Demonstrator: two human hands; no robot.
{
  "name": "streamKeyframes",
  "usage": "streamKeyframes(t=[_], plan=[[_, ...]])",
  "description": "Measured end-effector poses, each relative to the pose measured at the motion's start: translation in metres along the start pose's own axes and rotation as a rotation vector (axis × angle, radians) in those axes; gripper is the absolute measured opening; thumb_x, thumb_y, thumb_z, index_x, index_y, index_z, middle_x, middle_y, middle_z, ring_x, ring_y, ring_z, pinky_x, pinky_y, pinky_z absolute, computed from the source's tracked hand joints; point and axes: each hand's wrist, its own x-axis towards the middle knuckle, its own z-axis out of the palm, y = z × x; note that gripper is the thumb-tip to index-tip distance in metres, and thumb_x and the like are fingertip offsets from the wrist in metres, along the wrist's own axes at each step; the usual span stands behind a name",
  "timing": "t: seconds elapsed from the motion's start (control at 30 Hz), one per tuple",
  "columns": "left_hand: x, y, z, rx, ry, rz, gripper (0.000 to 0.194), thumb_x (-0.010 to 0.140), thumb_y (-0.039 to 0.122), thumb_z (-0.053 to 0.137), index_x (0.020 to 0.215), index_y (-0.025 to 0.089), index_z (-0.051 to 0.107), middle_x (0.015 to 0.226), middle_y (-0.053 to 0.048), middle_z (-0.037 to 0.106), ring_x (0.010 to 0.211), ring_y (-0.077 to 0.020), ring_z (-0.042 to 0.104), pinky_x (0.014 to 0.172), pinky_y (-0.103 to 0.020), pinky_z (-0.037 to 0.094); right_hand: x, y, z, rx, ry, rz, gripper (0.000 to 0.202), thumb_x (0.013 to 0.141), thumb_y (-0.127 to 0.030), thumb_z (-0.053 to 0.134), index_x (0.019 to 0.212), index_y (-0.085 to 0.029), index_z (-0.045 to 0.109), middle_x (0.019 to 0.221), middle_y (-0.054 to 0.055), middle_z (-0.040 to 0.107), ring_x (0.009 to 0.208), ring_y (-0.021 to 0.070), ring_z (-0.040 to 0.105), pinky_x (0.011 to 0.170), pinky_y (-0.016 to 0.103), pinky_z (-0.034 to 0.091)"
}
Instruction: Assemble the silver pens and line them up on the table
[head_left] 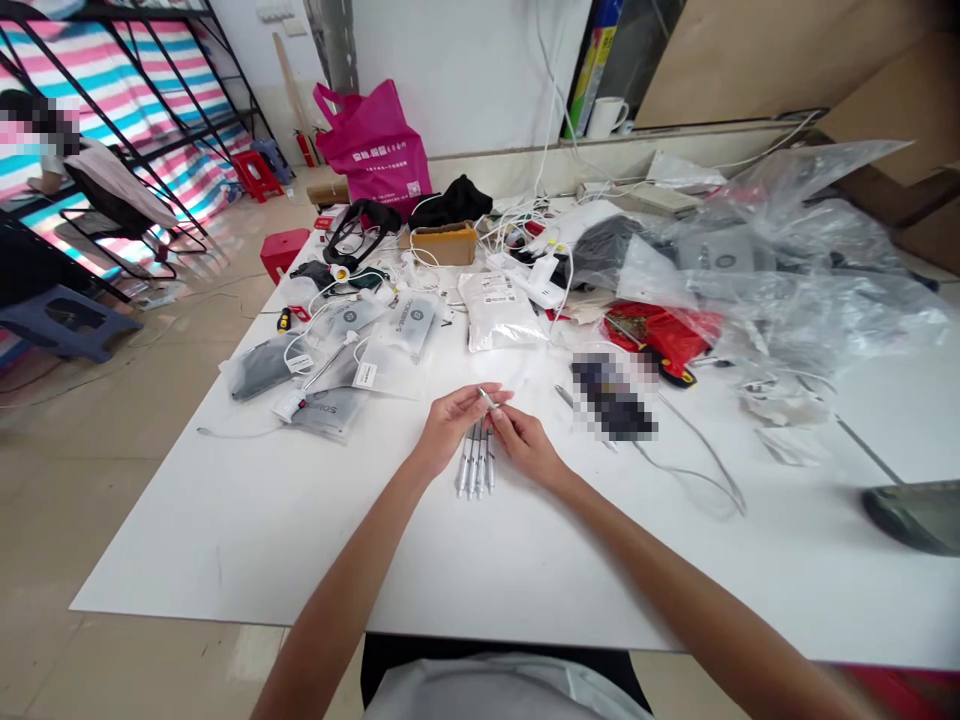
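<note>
Over the white table [300, 560], my left hand [452, 422] and my right hand [527, 441] meet, fingers closed on one silver pen [486, 398]. The pen slants between the fingertips, partly covered by them. Just beneath the hands, several silver-and-white pens [471, 472] lie side by side in a row, their far ends hidden by my fingers. To the right of my right hand lies another slim silver pen [564, 396], beside a dark, blurred-out flat object [613, 396].
Clear-bagged items [262, 365] and cables lie at the left. Behind the hands sits a white plastic packet [501, 310]. A red cloth [667, 330], a yellow-black tool [675, 370] and large plastic bags [795, 260] fill the right. A seated person [112, 180] is far left.
</note>
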Motion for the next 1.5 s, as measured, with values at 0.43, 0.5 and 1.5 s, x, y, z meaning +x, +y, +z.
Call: streamKeyframes(t=[0.43,0.5,1.5], plan=[[-0.016,-0.013,0.014,0.068,0.345,0.090,0.024,0.073,0.034,0.094,0.088,0.018,0.084,0.087,-0.007,0.082,0.084,-0.0232,0.078,0.085,-0.038,0.063,-0.019,0.008,0.003,-0.299,0.040,-0.150,0.047,0.112,-0.055,0.036,0.108,-0.020,0.066,0.071,0.001,0.064,0.057,0.0135,0.052,0.059,0.026,0.043],[-0.017,-0.012,0.017,0.077,0.373,0.109,0.024,0.072,0.033,0.095,0.086,0.018,0.084,0.086,-0.008,0.082,0.083,-0.0236,0.078,0.088,-0.040,0.063,-0.020,0.011,0.005,-0.374,0.073,-0.187,0.047,0.112,-0.054,0.034,0.106,-0.020,0.065,0.072,0.002,0.066,0.057,0.0140,0.053,0.060,0.026,0.042],[-0.013,-0.016,0.009,0.144,0.334,0.219,0.035,0.073,0.035,0.096,0.101,0.022,0.078,0.103,-0.005,0.078,0.094,-0.0182,0.072,0.087,-0.032,0.057,-0.020,0.017,0.004,-0.612,0.155,-0.278,0.043,0.115,-0.050,0.031,0.095,-0.021,0.057,0.070,0.001,0.065,0.055,0.0138,0.051,0.055,0.027,0.035]])
